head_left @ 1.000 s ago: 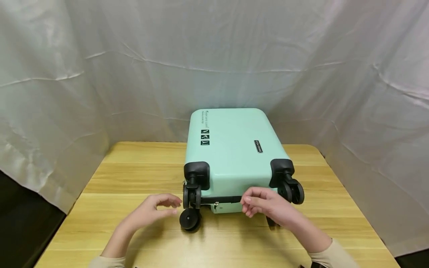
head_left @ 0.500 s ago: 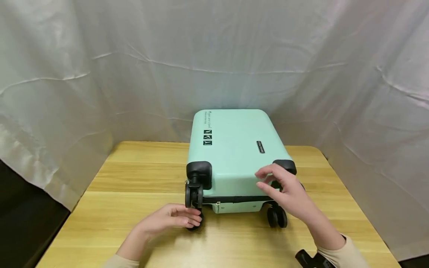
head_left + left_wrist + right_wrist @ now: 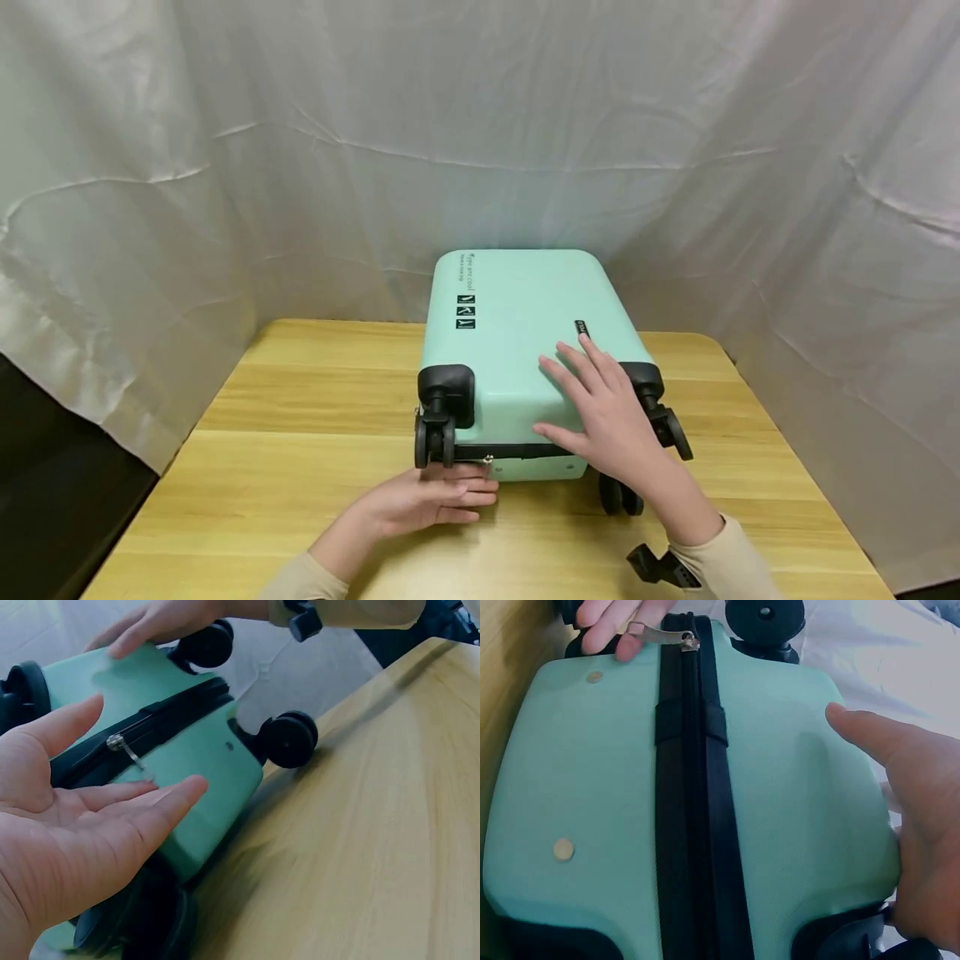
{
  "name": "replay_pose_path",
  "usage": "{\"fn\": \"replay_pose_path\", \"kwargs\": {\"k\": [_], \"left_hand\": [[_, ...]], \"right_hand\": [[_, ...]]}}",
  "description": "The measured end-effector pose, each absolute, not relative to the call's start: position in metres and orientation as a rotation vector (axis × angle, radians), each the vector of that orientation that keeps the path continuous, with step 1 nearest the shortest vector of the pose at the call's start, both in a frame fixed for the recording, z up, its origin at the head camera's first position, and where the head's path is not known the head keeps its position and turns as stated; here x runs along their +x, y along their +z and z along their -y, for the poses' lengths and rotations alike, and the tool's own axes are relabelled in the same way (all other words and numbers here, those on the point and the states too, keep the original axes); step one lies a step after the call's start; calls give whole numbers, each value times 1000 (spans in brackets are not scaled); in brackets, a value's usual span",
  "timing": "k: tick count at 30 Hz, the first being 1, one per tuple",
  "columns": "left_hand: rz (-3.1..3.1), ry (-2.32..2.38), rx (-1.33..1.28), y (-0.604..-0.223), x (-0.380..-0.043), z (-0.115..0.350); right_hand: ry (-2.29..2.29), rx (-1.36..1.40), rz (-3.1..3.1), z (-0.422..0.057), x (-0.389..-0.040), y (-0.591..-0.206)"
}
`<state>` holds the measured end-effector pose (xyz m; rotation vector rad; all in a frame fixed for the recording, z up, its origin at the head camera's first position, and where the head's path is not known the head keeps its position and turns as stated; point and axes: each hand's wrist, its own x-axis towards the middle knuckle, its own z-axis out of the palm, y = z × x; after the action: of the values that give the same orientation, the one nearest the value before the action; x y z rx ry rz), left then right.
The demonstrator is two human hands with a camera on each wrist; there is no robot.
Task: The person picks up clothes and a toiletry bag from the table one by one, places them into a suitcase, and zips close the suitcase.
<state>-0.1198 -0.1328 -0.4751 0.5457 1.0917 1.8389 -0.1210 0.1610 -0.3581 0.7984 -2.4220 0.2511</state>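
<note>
A mint-green hard-shell suitcase (image 3: 517, 375) lies flat on the wooden table, its wheeled end facing me. My left hand (image 3: 420, 502) is at that end below the near left wheel (image 3: 433, 440), palm turned up and fingers fairly straight. Just by those fingers hangs the metal zipper pull (image 3: 133, 754); whether they touch it I cannot tell. Spread over the near right part of the suitcase's upper face is my right hand (image 3: 611, 417), fingers extended and partly covering the small black label (image 3: 581, 327). A dark zipper band (image 3: 697, 787) runs across the wheeled end.
The wooden table (image 3: 315, 375) extends on both sides of the suitcase. Pale fabric (image 3: 480, 125) hangs behind and at the sides. Black wheels (image 3: 289, 740) stick out from the suitcase's corners. A black device (image 3: 660, 567) is worn at the right wrist.
My left hand has moved right, from beside the left wheels to the zipper pull. The right hand has risen from the suitcase's end and spread onto its upper face.
</note>
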Motion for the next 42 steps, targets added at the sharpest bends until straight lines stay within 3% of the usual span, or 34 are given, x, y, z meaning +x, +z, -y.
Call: {"fn": "replay_pose_path", "kwargs": {"k": [34, 42], "left_hand": [[-1256, 2167, 72, -461, -109, 101], [-1294, 2184, 77, -461, -107, 103]], "right_hand": [[97, 593, 2461, -145, -127, -353], [98, 592, 2464, -145, -125, -354]]}}
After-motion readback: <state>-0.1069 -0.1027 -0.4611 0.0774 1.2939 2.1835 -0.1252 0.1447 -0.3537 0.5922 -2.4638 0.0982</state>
